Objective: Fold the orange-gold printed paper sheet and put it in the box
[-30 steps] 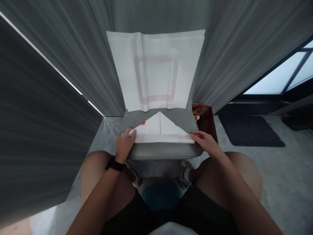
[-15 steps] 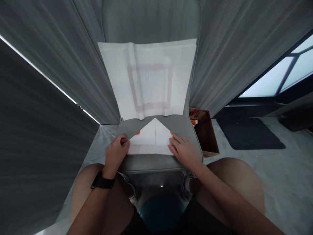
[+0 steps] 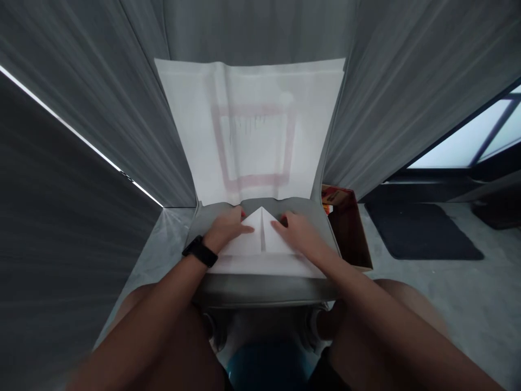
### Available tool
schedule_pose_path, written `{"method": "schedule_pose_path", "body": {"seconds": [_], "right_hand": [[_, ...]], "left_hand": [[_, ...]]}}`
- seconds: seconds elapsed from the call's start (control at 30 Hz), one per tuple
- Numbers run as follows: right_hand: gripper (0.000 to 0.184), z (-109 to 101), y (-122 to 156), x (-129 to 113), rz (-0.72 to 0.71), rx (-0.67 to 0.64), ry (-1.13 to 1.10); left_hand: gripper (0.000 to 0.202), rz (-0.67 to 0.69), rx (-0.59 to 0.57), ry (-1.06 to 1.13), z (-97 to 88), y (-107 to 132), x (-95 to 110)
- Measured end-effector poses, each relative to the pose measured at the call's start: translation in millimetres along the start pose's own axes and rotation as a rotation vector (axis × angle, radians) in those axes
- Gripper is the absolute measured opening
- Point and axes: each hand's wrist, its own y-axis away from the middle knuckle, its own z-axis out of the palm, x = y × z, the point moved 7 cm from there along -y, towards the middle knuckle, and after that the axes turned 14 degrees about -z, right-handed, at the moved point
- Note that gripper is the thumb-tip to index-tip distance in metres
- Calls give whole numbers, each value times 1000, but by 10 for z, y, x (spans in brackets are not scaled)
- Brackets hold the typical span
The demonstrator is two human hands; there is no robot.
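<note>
A white paper, folded to a peak with a strip along its near edge, lies on the grey chair seat. A narrow gap shows between its two folded flaps. At the left slope, my left hand grips the paper, thumb on top and fingers curled behind the edge. My right hand holds the opposite slope the same way. The fingertips behind the paper are partly hidden.
A large white sheet with a faint pink square showing leans on the chair back. To the right stand an open cardboard box and a dark mat on the floor. Grey curtains hang on both sides.
Both hands have moved from the paper's lower corners up along its slopes, nearer the peak. The gap between the flaps has widened. The camera view has shifted slightly.
</note>
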Motion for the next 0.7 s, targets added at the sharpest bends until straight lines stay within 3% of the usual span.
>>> {"method": "schedule_pose_path", "body": {"seconds": [0.13,0.23,0.33,0.43,0.57,0.7], "right_hand": [[28,107,-221,14,42,-63,-150],[26,175,-290,-51,22,-151,-297],[21,217,-298,-94,62,-254,-436],[20,178,-315,-86,89,-234,-508],[12,137,-344,-134,-23,-206,-630],[21,79,-350,-154,-22,-227,-629]], "left_hand": [[34,-76,-172,74,70,29,-63],[17,-7,-290,56,79,69,-3],[23,55,-256,-14,20,86,65],[23,95,-232,-7,-17,105,104],[17,72,-292,143,-32,87,67],[18,46,-328,295,-77,37,48]]}}
